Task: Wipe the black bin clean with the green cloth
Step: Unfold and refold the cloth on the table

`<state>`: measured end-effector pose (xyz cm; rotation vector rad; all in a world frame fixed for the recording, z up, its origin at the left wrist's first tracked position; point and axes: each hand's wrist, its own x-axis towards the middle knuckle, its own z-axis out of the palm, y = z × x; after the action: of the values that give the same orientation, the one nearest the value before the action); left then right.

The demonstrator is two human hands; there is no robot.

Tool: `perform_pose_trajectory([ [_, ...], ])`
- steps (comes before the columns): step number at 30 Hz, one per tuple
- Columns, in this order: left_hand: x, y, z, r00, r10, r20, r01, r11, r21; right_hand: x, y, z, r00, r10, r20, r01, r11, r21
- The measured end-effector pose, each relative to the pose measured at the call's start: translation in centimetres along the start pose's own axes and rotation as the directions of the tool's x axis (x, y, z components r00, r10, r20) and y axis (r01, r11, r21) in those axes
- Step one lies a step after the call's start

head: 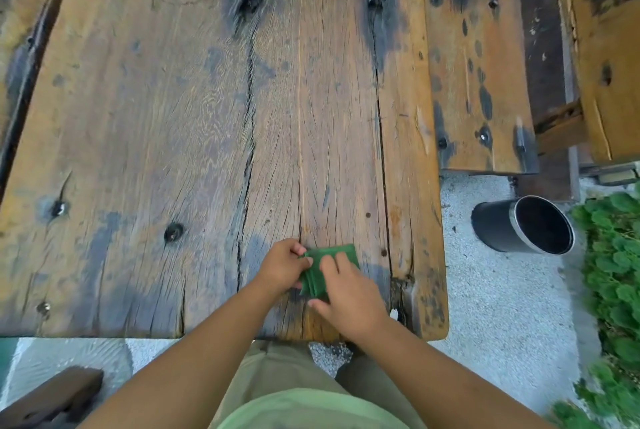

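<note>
left hand (pixel 282 267) pinches the folded green cloth (pixel 343 252) low centre on the table (pixel 156 123), right hand (pixel 348 295) presses flat on it; black bin (pixel 498 224) far right.

1. Soft, even daylight fills the scene, and no hard-edged shadows fall on the wooden table (pixel 173 116).
2. The grain at the table's centre is sharp.
3. The metal rim of the black bin (pixel 498 224) catches a thin pale glint.
4. Motion blur smears the left hand (pixel 282 264), the right hand (pixel 346 290) and the green cloth (pixel 329 265).
5. Wide-angle distortion bows the table's edges outward.
6. The plants (pixel 616 255) at the right edge are streaked and soft.
</note>
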<state>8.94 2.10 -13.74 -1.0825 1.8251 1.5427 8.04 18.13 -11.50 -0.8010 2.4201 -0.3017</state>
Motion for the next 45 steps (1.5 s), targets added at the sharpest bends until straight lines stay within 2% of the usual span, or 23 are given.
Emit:
perform_pose_trajectory([
  [3, -0.4, 0.2, 0.0, 0.999, -0.050, 0.015, 0.051, 0.993, -0.102, 0.6, -1.4, 0.8, 0.996, 0.093, 0.007, -0.093, 0.995, -0.031],
  [5, -0.6, 0.5, 0.0, 0.997, -0.073, 0.024, 0.076, 0.987, -0.142, 1.1, -1.6, 0.9, 0.990, 0.139, -0.017, -0.138, 0.990, 0.014],
  [10, -1.3, 2.0, 0.8, 0.995, -0.061, 0.074, 0.076, 0.971, -0.225, 0.8, 0.4, -0.8, 0.975, 0.197, -0.104, -0.139, 0.902, 0.410],
  [12, -1.6, 3.2, 2.0, 0.994, 0.004, 0.110, 0.022, 0.973, -0.230, 0.1, 2.2, -1.6, 0.955, 0.282, -0.093, -0.176, 0.791, 0.586],
  [15, -2.2, 5.2, 4.3, 0.980, 0.091, 0.175, -0.051, 0.974, -0.220, -0.9, 4.8, -2.2, 0.895, 0.445, -0.025, -0.248, 0.543, 0.802],
  [18, -2.3, 6.4, 7.0, 0.971, 0.083, 0.223, -0.033, 0.975, -0.218, -1.5, 8.2, -2.1, 0.813, 0.581, 0.031, -0.322, 0.406, 0.855],
  [20, -2.2, 6.4, 8.2, 0.974, 0.047, 0.222, -0.008, 0.985, -0.175, -1.8, 10.5, -1.8, 0.775, 0.628, 0.076, -0.377, 0.363, 0.852],
  [24, -1.7, 4.4, 8.5, 0.977, -0.056, 0.206, 0.095, 0.979, -0.182, -2.5, 13.3, -0.9, 0.770, 0.636, 0.058, -0.441, 0.464, 0.768],
  [28, -1.3, 3.2, 8.3, 0.982, -0.092, 0.166, 0.132, 0.959, -0.251, -2.4, 14.3, -0.7, 0.823, 0.566, -0.054, -0.458, 0.717, 0.525],
  [33, -1.2, 3.7, 8.9, 0.986, -0.073, 0.150, 0.098, 0.981, -0.166, -2.2, 14.4, -2.1, 0.853, 0.522, 0.009, -0.478, 0.773, 0.418],
  [36, -1.8, 4.2, 7.7, 0.982, -0.040, 0.186, 0.061, 0.993, -0.105, -2.4, 13.7, -3.4, 0.874, 0.479, -0.082, -0.430, 0.842, 0.326],
  [38, -2.1, 3.9, 5.8, 0.994, -0.028, 0.103, 0.040, 0.992, -0.122, -2.3, 12.7, -4.2, 0.908, 0.388, -0.157, -0.331, 0.895, 0.298],
  [40, -2.2, 3.0, 3.4, 0.997, -0.041, -0.058, 0.030, 0.982, -0.189, -1.9, 11.4, -4.8, 0.947, 0.271, -0.175, -0.222, 0.941, 0.257],
  [43, -2.1, 1.6, 0.4, 0.966, -0.092, -0.242, 0.042, 0.978, -0.206, -0.9, 9.4, -5.0, 0.975, 0.190, -0.111, -0.159, 0.957, 0.243],
  [45, -1.9, 0.8, -0.6, 0.950, -0.153, -0.271, 0.099, 0.974, -0.203, -0.3, 8.2, -4.6, 0.984, 0.173, -0.052, -0.155, 0.956, 0.251],
])
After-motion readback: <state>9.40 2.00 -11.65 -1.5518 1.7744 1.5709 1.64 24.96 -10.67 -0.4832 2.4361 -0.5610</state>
